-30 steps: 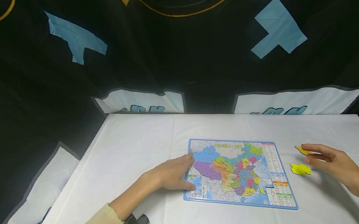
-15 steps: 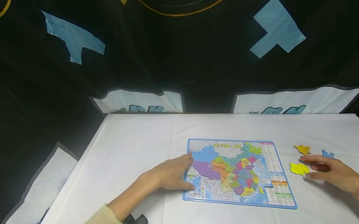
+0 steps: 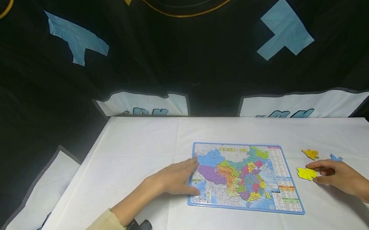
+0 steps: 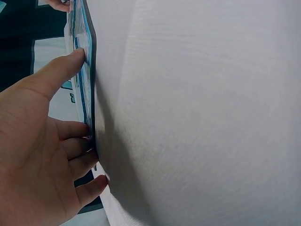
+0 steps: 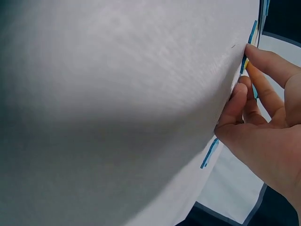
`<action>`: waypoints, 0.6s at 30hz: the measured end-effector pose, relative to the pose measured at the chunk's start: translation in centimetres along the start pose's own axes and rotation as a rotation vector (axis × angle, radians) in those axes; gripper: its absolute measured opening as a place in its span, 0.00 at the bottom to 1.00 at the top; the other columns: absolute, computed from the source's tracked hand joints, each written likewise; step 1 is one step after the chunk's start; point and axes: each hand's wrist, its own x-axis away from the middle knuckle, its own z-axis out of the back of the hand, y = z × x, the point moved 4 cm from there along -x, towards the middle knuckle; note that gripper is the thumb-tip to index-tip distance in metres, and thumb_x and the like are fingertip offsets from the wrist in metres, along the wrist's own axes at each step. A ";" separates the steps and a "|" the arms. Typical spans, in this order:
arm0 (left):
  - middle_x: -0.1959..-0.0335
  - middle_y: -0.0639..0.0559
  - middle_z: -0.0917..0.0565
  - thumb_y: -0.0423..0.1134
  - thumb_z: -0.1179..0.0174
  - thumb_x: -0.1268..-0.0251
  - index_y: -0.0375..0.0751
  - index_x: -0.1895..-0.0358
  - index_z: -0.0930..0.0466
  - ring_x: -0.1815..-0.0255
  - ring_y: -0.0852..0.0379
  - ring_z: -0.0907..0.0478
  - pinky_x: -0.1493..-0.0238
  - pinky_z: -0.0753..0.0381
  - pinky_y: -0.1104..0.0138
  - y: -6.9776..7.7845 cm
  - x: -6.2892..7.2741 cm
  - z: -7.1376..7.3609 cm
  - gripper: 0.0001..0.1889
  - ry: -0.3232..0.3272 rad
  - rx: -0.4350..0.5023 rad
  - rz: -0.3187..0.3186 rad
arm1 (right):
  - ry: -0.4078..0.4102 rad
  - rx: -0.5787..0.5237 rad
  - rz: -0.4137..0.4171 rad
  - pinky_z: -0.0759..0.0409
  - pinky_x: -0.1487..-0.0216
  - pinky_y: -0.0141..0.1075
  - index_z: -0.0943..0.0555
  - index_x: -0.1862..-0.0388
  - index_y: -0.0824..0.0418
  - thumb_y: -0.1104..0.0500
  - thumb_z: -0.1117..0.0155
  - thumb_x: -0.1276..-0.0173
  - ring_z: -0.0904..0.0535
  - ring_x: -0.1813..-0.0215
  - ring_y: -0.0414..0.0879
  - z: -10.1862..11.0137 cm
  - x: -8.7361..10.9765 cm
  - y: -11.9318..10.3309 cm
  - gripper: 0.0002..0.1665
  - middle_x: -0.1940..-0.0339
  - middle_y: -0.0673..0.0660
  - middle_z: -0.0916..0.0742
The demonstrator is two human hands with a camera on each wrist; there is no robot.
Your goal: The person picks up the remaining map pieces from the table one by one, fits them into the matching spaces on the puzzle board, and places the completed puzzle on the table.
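A magnetic map puzzle board (image 3: 219, 199) with a blue border lies flat on the white table. My left hand (image 3: 178, 178) rests at its left edge, fingers spread, with thumb and fingertips touching the border; the left wrist view shows the same hand (image 4: 42, 141) from the palm side. To the right of the board, my right hand (image 3: 345, 176) pinches the right side of a bright yellow puzzle piece (image 3: 306, 173) between thumb and index finger. In the right wrist view the thumb of that hand (image 5: 268, 113) is at the piece's edge, and its other fingers are curled.
An orange-yellow piece (image 3: 310, 154) lies just beyond the pinched one. Behind the right hand is a blue piece (image 3: 336, 157), partly covered by it. The white table (image 3: 146, 142) ends at a black cloth backdrop (image 3: 198, 59).
My right hand has drawn back from the orange-yellow piece and come down to the bright yellow one, now pinching it. The blue piece has come into view. The left hand has stayed put.
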 end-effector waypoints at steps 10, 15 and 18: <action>0.20 0.43 0.46 0.60 0.35 0.37 0.33 0.24 0.41 0.21 0.50 0.48 0.25 0.45 0.58 0.0 0.0 0.0 0.47 -0.005 -0.005 0.006 | 0.016 0.025 0.017 0.25 0.66 0.29 0.20 0.42 0.68 0.58 0.25 0.39 0.27 0.54 0.54 0.1 0.1 -0.3 0.28 0.51 0.60 0.19; 0.20 0.43 0.47 0.60 0.36 0.37 0.33 0.24 0.41 0.21 0.50 0.48 0.25 0.45 0.58 0.1 0.0 0.0 0.47 -0.006 -0.007 0.006 | 0.044 0.058 0.065 0.25 0.67 0.29 0.19 0.45 0.68 0.60 0.26 0.40 0.25 0.58 0.51 0.0 0.4 -0.6 0.25 0.57 0.56 0.18; 0.20 0.43 0.47 0.60 0.36 0.37 0.33 0.24 0.41 0.21 0.51 0.48 0.25 0.45 0.58 0.1 0.0 0.0 0.47 -0.006 -0.007 0.004 | 0.070 0.087 0.102 0.25 0.68 0.29 0.18 0.48 0.69 0.62 0.25 0.41 0.25 0.60 0.49 -0.1 0.5 -1.0 0.23 0.60 0.55 0.18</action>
